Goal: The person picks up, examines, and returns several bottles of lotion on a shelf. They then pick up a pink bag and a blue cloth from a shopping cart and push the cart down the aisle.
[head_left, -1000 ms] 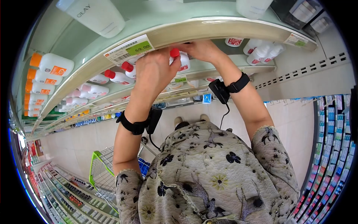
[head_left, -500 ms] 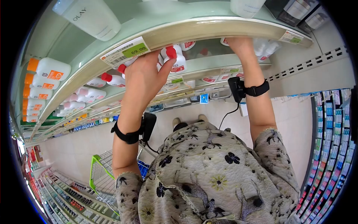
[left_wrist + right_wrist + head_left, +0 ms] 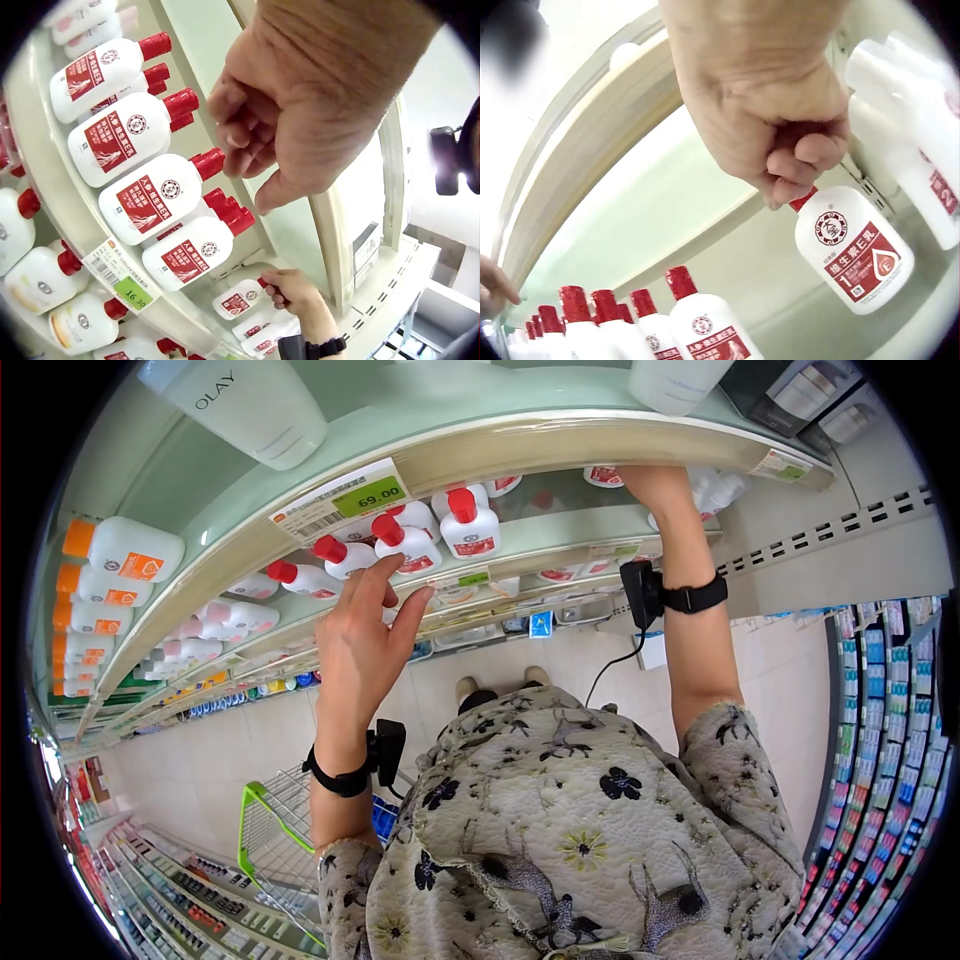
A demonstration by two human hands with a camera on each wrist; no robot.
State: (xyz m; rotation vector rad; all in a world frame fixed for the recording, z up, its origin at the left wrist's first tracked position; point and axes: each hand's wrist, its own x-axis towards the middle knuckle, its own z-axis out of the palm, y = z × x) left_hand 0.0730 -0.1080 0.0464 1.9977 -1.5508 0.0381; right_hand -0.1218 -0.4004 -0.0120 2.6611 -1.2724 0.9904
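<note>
My right hand (image 3: 658,490) reaches under the upper shelf edge. In the right wrist view its curled fingers pinch the red cap (image 3: 804,200) of a white lotion bottle (image 3: 855,251) with a red label. That bottle is upright, slightly tilted, beside taller white bottles (image 3: 911,142). My left hand (image 3: 365,635) hangs in front of the shelf with fingers loosely bent and nothing in them. Close by it stands a row of white lotion bottles with red caps (image 3: 408,548); in the left wrist view these bottles (image 3: 154,199) line the shelf front below the hand.
Above both hands runs the upper shelf edge (image 3: 560,440) with a price tag (image 3: 345,498). An OLAY tube (image 3: 240,410) stands on that shelf. Orange-capped bottles (image 3: 125,550) are at the left. A shopping cart (image 3: 285,840) stands on the floor at lower left.
My left hand has let go of the red-capped bottles and drawn back from the shelf, down and left. My right hand has moved right, away from the left hand, to the bottle there.
</note>
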